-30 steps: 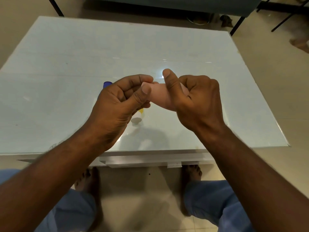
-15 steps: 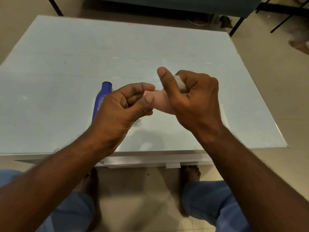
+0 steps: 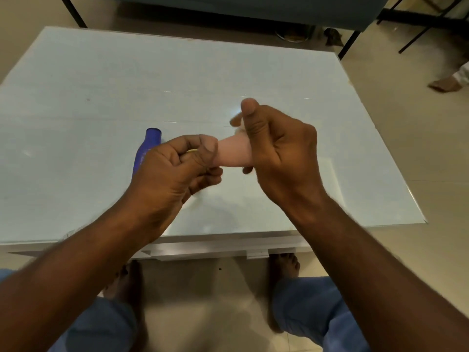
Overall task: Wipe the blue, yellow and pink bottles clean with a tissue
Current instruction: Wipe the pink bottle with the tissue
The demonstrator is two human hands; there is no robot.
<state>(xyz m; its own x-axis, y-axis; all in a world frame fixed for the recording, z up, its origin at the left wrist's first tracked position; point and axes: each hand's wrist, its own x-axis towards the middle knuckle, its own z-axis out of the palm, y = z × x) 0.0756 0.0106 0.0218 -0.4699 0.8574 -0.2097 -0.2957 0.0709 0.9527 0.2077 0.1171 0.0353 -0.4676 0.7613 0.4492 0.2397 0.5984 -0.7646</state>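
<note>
Pink bottle (image 3: 234,153) is up in the air between both hands, held over the near half of the desk (image 3: 76,80), lying roughly sideways. The left hand (image 3: 175,171) has its fingers and thumb curled round the narrow end, and the right hand (image 3: 276,153) is wrapped round the wider end with the thumb sticking up. A bit of white tissue (image 3: 238,128) pokes out by the right fingers, blurry, so I'd guess it's mid-rub.

What's changed over the last second: the right hand has slid a little further along toward the fat end and more of the pink body shows between the hands now. The hands have also shifted off to the right, so the blue bottle (image 3: 148,146) lying flat on the desk behind the left hand is in plain view, where a second ago only its cap peeked out.

There's a sliver of yellow (image 3: 191,150) just at the left fingers, probably the yellow bottle, can't really tell. My read: the wipe on the pink one is moving along, not done yet.
</note>
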